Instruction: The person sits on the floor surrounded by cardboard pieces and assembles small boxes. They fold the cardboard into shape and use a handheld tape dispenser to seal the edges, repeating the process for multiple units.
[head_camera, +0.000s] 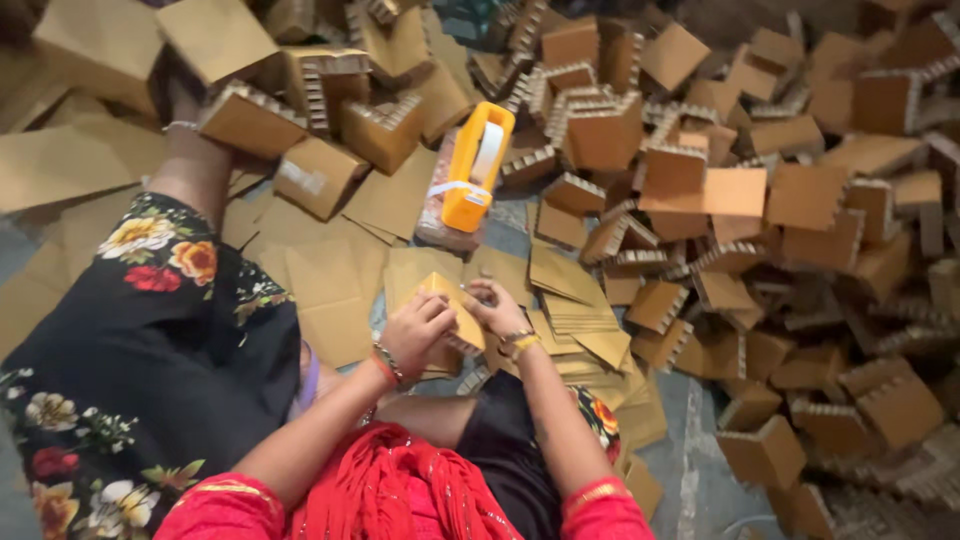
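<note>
head camera looks straight down at a person seated on the floor among heaps of brown cardboard. both hands meet just in front of the lap on one small folded brown cardboard corner piece (452, 305). the left hand (418, 330) grips its near edge, fingers curled over the top and thumb tucked below. the right hand (497, 308) pinches the piece's right edge with bent fingers, so both hands are closed on it, held just above the floor.

under and beside the hands lies a loose stack of flat brown cardboard blanks (575, 315), fanned out toward the right. just beyond, upright on a patterned packet, stands a yellow plastic tape dispenser with a white tape roll (478, 165), well clear of the hands.

to the right and across the top spreads a big pile of finished brown cardboard corner pieces with toothed edges (800, 200), tumbled at all angles. larger flat brown cardboard sheets (70, 160) cover the floor at the left. a leg in black floral cloth (150, 330) stretches up the left side, the foot resting among the boxes. red sleeves and a red scarf (400, 490) fill the bottom edge.
</note>
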